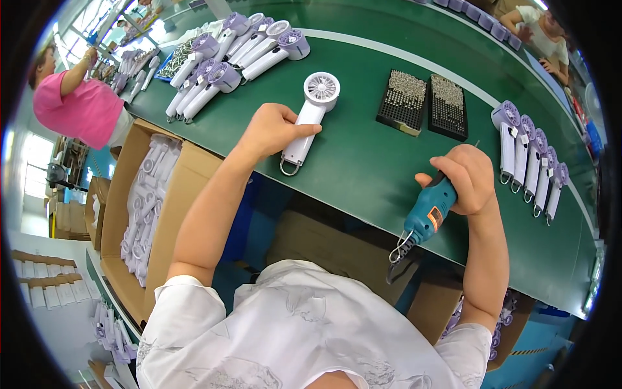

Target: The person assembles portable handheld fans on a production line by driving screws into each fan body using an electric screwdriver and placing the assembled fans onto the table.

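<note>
A white handheld fan (309,117) lies on the green table, its round grille pointing away from me and its wire loop towards me. My left hand (275,131) is closed on the fan's handle from the left side, thumb across it. In my right hand (468,178) is a teal electric screwdriver (429,211), fingers wrapped around its dark front part. Its thin bit points up and to the right, above the table. A cord hangs from its rear end. Two black screw trays (403,117) with many small metal screws stand between the fan and the right hand.
Purple-and-white fans (220,76) lie grouped at the back left, and a row of them (532,152) lies at right. A cardboard box (184,194) of white fan parts stands left of the table. A person in pink (84,107) stands at far left; another person (544,39) sits at far right.
</note>
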Action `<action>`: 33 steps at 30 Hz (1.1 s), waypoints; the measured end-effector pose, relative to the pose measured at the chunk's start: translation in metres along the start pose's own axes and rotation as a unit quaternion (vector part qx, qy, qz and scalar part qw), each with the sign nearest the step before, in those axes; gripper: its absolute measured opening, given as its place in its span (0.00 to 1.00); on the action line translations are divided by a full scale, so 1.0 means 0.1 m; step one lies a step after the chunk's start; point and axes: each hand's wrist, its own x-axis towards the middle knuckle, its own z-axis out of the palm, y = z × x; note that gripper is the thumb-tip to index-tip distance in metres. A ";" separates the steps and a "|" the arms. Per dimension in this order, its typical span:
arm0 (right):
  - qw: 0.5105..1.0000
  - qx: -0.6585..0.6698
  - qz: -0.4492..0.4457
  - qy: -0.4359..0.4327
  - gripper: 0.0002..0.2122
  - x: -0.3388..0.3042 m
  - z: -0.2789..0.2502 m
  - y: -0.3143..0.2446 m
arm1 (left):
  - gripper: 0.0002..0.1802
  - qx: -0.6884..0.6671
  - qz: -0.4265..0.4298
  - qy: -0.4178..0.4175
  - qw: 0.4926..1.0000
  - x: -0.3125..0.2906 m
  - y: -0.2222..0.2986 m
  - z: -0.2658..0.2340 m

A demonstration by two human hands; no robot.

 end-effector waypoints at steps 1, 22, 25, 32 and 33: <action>1.000 0.006 -0.002 0.000 0.19 0.01 0.00 0.00 | 0.30 -0.001 0.002 0.002 1.000 0.00 -0.01 0.00; 1.000 -0.008 0.004 0.003 0.18 -0.02 0.06 -0.05 | 0.21 -0.469 -0.049 -0.260 0.843 -0.16 0.01 0.27; 1.000 -0.013 0.003 -0.004 0.18 -0.02 0.06 -0.05 | 0.20 -0.480 -0.028 -0.258 0.838 -0.13 -0.01 0.29; 1.000 0.008 -0.006 -0.008 0.18 0.00 0.04 -0.02 | 0.19 -0.417 0.040 -0.206 0.884 0.12 0.05 0.31; 1.000 0.006 -0.009 -0.001 0.18 0.00 0.05 -0.01 | 0.19 -0.414 0.041 -0.200 0.887 0.14 0.07 0.31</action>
